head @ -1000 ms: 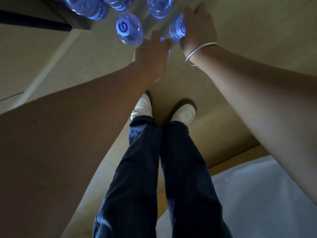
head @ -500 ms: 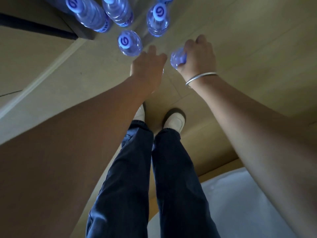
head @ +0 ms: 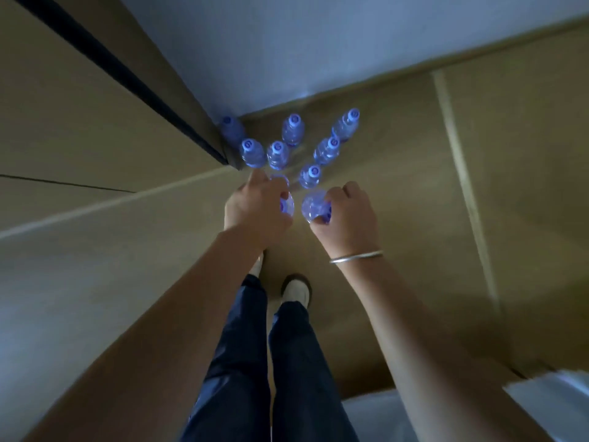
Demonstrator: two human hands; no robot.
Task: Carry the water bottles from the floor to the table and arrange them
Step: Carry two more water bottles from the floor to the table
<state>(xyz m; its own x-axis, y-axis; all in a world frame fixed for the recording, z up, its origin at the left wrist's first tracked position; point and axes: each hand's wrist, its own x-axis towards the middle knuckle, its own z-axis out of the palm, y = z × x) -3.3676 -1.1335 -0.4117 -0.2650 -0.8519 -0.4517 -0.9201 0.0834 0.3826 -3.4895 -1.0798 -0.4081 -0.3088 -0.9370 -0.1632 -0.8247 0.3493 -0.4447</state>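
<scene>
Fingers, right hand (head: 345, 215): curled round a water bottle (head: 314, 207), thumb side toward the camera; the bottle lies tilted in the grip with its clear body pointing toward the left hand, and it looks clear of the floor.

Fingers, left hand (head: 255, 208): curled downward over a second bottle (head: 286, 204), of which only a blue-lit sliver shows past the knuckles; the fingertips are hidden, so how tightly they close cannot be told.

Head view, change: half a second earlier both hands were lower, among the standing bottles, the right one gripping a bottle low by the floor. Both hands are now drawn back toward the body and raised, and the camera has lifted, so the whole floor group has come into sight. Judged step: two bottles picked up, carry to the table about to begin.

Head view, remaining stock: floor bottles (head: 310, 177), seven counted, upright with blue caps, clustered in the corner between a dark-edged panel (head: 134, 81) and the pale wall (head: 318, 43). They stand just beyond the hands.

Head view, other: silver bangle (head: 356, 256) on the right wrist; dark trousers (head: 274, 362); one pale shoe (head: 296, 290) plainly seen. A pale surface (head: 541, 400) at lower right may be the table; uncertain.

Progress, judged: early, most bottles not yet moved.
</scene>
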